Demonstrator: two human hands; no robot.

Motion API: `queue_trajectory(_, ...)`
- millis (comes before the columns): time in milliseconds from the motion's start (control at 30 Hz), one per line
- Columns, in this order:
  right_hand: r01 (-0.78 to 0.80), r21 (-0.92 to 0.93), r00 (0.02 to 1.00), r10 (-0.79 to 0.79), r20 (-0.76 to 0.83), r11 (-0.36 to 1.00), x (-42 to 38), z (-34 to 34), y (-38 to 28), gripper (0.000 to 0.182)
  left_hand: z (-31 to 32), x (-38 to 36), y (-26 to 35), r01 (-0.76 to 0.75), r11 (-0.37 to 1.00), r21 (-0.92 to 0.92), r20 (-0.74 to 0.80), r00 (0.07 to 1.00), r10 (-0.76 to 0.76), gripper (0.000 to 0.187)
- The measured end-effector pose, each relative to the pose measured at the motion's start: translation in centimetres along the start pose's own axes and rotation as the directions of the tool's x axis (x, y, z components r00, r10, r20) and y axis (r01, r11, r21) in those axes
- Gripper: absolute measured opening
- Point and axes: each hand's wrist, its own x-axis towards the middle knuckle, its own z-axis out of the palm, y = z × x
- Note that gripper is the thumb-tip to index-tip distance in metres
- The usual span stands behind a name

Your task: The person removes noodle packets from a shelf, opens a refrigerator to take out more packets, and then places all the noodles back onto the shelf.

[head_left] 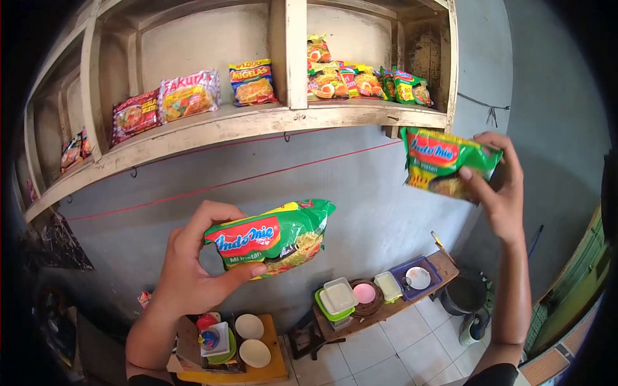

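My left hand (199,264) grips a green Indomie noodle packet (277,241) by its left end, thumb in front, below the shelf. Higher up at the right, my right hand (502,186) pinches a second green Indomie packet (444,164) by its right side, just under the shelf's right end. The two packets are apart. On the wooden shelf (244,121) above stand more packets: a Sakura packet (189,96), a dark red packet (136,118), a blue Migelas packet (252,82), and a green packet (411,88) in the right compartment beside several yellow and green ones.
Red strings (225,186) run below the shelf. On a low wooden bench (380,313) are plastic containers (338,296), a pink bowl (364,293) and a blue tray (430,291). A yellow table (277,357) holds white bowls (255,353). A dark bucket (465,295) stands at the right.
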Motion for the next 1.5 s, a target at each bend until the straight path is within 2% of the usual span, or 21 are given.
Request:
queue_trajectory(133, -0.052, -0.034, 0.998, 0.053, 0.016, 0.998, 3.5, -2.0, 1.3, 0.033, 0.9, 3.7, 0.2, -0.125, 0.992, 0.034, 0.022, 0.992, 0.124, 0.05)
queue_trajectory(267, 0.066, -0.042, 0.996, -0.063, 0.056, 0.997, 7.4, -3.1, 3.6, 0.033, 2.6, 8.1, 1.0, -0.228, 0.971, 0.073, -0.018, 0.973, 0.23, 0.048)
queue_trajectory(367, 0.475, -0.503, 0.872, -0.461, 0.163, 0.722, 10.8, -4.9, 4.9, 0.027, 4.3, 11.7, 1.9, -0.292, 0.949, 0.121, -0.045, 0.953, 0.299, 0.047)
queue_trajectory(400, 0.485, -0.504, 0.865, -0.475, 0.161, 0.714, 12.0, -5.5, 5.2, 0.027, 4.8, 13.0, 2.4, -0.316, 0.938, 0.141, -0.074, 0.942, 0.328, 0.047)
queue_trajectory(467, 0.291, -0.384, 0.956, -0.257, 0.138, 0.876, 14.2, -6.3, 6.3, 0.028, 5.6, 15.6, 3.2, -0.285, 0.937, 0.203, -0.054, 0.952, 0.301, 0.051)
queue_trajectory(533, 0.412, -0.396, 0.911, -0.382, 0.155, 0.821, 16.7, -6.6, 8.7, 0.035, 6.7, 18.6, 3.6, -0.267, 0.94, 0.213, -0.119, 0.948, 0.296, 0.048)
queue_trajectory(600, 0.274, -0.307, 0.962, -0.259, 0.089, 0.911, 18.3, -6.0, 9.9, 0.037, 7.6, 21.6, 4.1, -0.275, 0.935, 0.224, -0.14, 0.94, 0.31, 0.047)
queue_trajectory(633, 0.333, -0.279, 0.943, -0.321, 0.089, 0.901, 19.1, -5.6, 11.4, 0.038, 8.2, 23.0, 4.2, -0.281, 0.933, 0.226, -0.149, 0.936, 0.319, 0.045)
queue_trajectory(667, 0.282, -0.231, 0.958, -0.261, 0.117, 0.931, 19.6, -5.4, 12.5, 0.035, 8.6, 24.5, 4.1, -0.281, 0.932, 0.23, -0.153, 0.935, 0.32, 0.045)
queue_trajectory(733, 0.141, -0.278, 0.979, -0.092, 0.182, 0.95, 20.0, -4.8, 13.4, 0.038, 9.4, 27.2, 3.7, -0.275, 0.9, 0.339, -0.2, 0.913, 0.354, 0.045)
queue_trajectory(800, 0.293, -0.443, 0.95, -0.205, 0.236, 0.848, 21.0, -4.1, 15.9, 0.044, 10.2, 29.1, 3.9, -0.262, 0.87, 0.419, -0.214, 0.902, 0.375, 0.047)
queue_trajectory(867, 0.238, -0.433, 0.952, -0.122, 0.279, 0.869, 21.5, -4.0, 17.2, 0.047, 10.8, 30.9, 3.8, -0.213, 0.812, 0.544, -0.171, 0.919, 0.356, 0.049)
queue_trajectory(1000, 0.446, -0.595, 0.895, -0.329, 0.301, 0.669, 21.2, -3.0, 19.1, 0.035, 13.0, 34.3, 2.1, -0.143, 0.874, 0.465, -0.169, 0.954, 0.246, 0.05)
queue_trajectory(1067, 0.6, -0.725, 0.709, -0.645, 0.285, 0.339, 20.6, -2.4, 19.5, 0.036, 13.1, 36.1, 0.9, -0.16, 0.861, 0.483, -0.172, 0.947, 0.272, 0.049)
queue_trajectory(1100, 0.61, -0.729, 0.706, -0.63, 0.323, 0.309, 20.3, -2.4, 19.3, 0.037, 13.2, 36.5, 0.9, -0.141, 0.882, 0.449, -0.195, 0.948, 0.251, 0.049)
queue_trajectory(1133, 0.607, -0.732, 0.705, -0.635, 0.317, 0.309, 20.0, -2.4, 19.4, 0.037, 13.3, 37.0, 0.9, -0.125, 0.902, 0.414, -0.217, 0.949, 0.231, 0.049)
queue_trajectory(1200, 0.627, -0.63, 0.777, -0.425, 0.464, 0.459, 19.6, -2.5, 19.7, 0.034, 13.4, 38.0, 0.6, -0.093, 0.903, 0.42, -0.227, 0.952, 0.204, 0.05)
queue_trajectory(1233, 0.643, -0.567, 0.763, -0.373, 0.527, 0.515, 19.4, -2.8, 19.9, 0.034, 13.4, 38.7, 0.4, -0.058, 0.904, 0.423, -0.239, 0.956, 0.173, 0.05)
queue_trajectory(1333, 0.621, -0.494, 0.776, -0.386, 0.499, 0.609, 18.1, -3.1, 20.0, 0.035, 13.3, 41.8, -2.1, -0.144, 0.883, 0.446, -0.179, 0.953, 0.246, 0.062)
queue_trajectory(1400, 0.649, -0.464, 0.75, -0.403, 0.525, 0.603, 18.0, -3.2, 20.2, 0.037, 14.0, 42.9, -2.1, -0.103, 0.891, 0.442, -0.178, 0.964, 0.2, 0.061)
queue_trajectory(1500, 0.64, -0.45, 0.762, -0.437, 0.478, 0.623, 17.8, -3.1, 20.9, 0.037, 15.2, 44.9, -1.9, -0.178, 0.864, 0.472, -0.09, 0.965, 0.248, 0.053)
